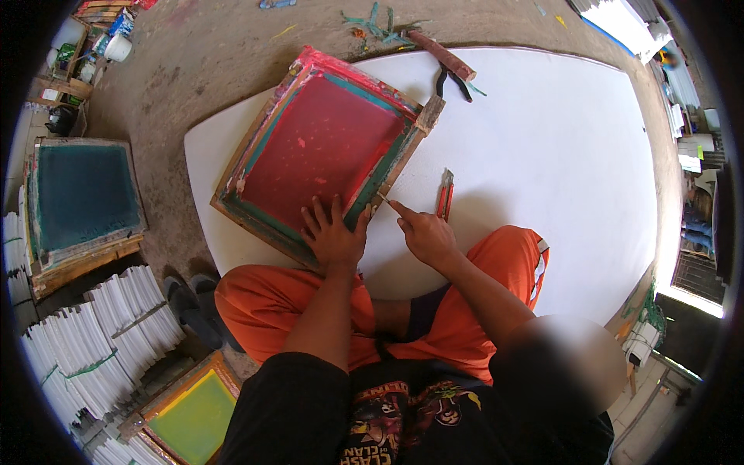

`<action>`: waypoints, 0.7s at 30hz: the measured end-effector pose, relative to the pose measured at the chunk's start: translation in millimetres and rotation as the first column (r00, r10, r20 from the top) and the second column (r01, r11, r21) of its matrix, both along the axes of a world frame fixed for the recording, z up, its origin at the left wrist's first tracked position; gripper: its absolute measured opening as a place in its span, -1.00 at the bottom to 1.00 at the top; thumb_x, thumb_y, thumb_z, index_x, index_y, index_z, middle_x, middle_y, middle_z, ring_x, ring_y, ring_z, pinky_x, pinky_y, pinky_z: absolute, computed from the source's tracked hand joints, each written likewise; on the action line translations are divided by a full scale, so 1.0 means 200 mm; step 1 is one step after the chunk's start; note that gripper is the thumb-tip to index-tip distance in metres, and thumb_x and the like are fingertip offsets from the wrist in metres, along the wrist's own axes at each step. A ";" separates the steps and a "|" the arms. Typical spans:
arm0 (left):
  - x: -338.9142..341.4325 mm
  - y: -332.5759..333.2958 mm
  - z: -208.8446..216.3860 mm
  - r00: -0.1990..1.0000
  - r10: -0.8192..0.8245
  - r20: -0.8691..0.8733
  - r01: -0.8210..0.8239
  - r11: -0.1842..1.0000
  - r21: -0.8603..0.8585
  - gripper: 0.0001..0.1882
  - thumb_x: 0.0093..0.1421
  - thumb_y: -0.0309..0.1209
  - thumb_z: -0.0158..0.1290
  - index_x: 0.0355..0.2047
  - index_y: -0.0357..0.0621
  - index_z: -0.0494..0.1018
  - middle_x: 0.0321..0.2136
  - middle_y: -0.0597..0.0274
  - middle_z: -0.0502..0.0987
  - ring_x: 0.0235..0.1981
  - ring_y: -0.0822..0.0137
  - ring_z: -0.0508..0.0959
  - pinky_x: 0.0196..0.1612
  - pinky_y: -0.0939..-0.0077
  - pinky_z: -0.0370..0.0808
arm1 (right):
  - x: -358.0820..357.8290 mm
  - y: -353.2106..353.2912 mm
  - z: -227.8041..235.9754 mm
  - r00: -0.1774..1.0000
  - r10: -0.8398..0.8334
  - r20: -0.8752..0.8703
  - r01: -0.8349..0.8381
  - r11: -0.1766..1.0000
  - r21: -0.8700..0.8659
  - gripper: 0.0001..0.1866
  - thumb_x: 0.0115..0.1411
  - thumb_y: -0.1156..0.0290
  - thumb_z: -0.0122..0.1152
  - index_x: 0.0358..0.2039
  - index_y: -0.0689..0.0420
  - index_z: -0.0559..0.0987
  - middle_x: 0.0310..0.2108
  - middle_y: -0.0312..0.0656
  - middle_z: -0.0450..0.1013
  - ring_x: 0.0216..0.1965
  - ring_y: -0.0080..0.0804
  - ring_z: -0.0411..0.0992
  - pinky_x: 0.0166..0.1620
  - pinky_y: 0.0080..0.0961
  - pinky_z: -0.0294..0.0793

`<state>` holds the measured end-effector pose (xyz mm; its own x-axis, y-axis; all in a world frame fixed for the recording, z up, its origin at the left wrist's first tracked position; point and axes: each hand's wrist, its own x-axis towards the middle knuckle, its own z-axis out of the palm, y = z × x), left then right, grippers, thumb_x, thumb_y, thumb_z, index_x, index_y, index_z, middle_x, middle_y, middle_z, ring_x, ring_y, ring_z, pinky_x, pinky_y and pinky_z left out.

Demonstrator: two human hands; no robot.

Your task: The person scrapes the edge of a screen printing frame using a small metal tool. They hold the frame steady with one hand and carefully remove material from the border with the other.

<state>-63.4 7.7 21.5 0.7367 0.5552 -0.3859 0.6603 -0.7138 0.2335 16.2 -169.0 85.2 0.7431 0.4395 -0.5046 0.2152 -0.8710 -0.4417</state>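
A wooden screen-printing frame [232, 172] with red mesh and paint-stained green edges lies tilted on the white board [558, 155]. My left hand [339, 236] rests on its near part, fingers spread over the mesh and the wooden rail. My right hand [426, 234] is at the frame's right rail, pinching a small thin pale piece [384, 198] whose tip meets the wood. What kind of piece it is, I cannot make out. Just right of that hand lies a red utility knife [445, 198]. A short wooden block [429, 115] sits at the frame's upper right corner.
Beyond the frame are black-handled pliers [454, 84] and a thick reddish stick [442, 54], with green scraps [380, 27] behind. To the left stand a dark green screen frame [85, 198], stacks of white sheets [101, 333], a yellow-green screen [194, 418] and dark sandals [190, 310].
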 end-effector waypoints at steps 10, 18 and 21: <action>0.00 0.01 -0.01 1.000 -0.006 -0.007 0.006 1.000 0.005 -0.06 0.33 0.48 -0.17 0.55 0.28 0.13 0.61 0.03 -0.12 0.61 -0.13 -0.22 0.53 -0.36 -0.12 | -0.01 0.02 0.02 0.998 -0.044 -0.048 0.046 0.998 0.041 -0.52 0.51 0.20 0.01 0.41 -0.23 0.42 -0.28 0.23 0.62 -0.18 0.29 0.63 -0.03 0.20 0.58; 0.00 0.00 -0.02 1.000 -0.008 -0.003 0.008 1.000 0.015 -0.08 0.33 0.47 -0.17 0.55 0.31 0.14 0.61 0.04 -0.11 0.61 -0.14 -0.20 0.53 -0.37 -0.10 | -0.02 0.04 0.03 0.996 -0.061 -0.069 0.062 0.998 0.015 -0.50 0.52 0.21 -0.03 0.43 -0.24 0.39 -0.21 0.26 0.62 -0.12 0.28 0.63 -0.01 0.19 0.59; -0.01 0.00 -0.04 1.000 -0.022 0.011 0.021 0.999 0.032 -0.09 0.34 0.45 -0.16 0.55 0.30 0.14 0.61 0.03 -0.10 0.61 -0.17 -0.20 0.52 -0.39 -0.10 | 0.03 0.09 0.12 0.996 0.010 -0.088 -0.018 0.995 -0.093 -0.45 0.51 0.26 -0.08 0.48 -0.19 0.31 -0.18 0.24 0.63 -0.11 0.25 0.64 0.02 0.17 0.60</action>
